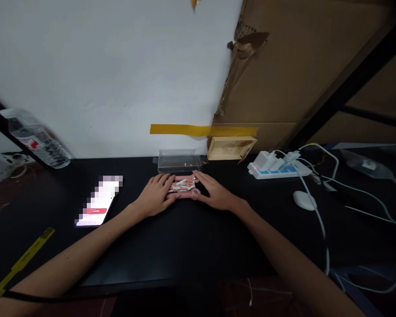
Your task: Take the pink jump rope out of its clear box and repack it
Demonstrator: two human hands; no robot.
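A pink tray-like object lies on the black table, with several small white and pink pieces inside it. My left hand rests at its left end, fingers over the top edge and thumb along the near edge, closed round that end. At the right end, my right hand touches the round corners with fingertips and thumb, the palm standing off from it. Just behind the pink object is a clear plastic box.
A lit phone lies at the left, with a water bottle behind it. A wooden frame leans at the back. To the right are a white power strip, cables and a white mouse.
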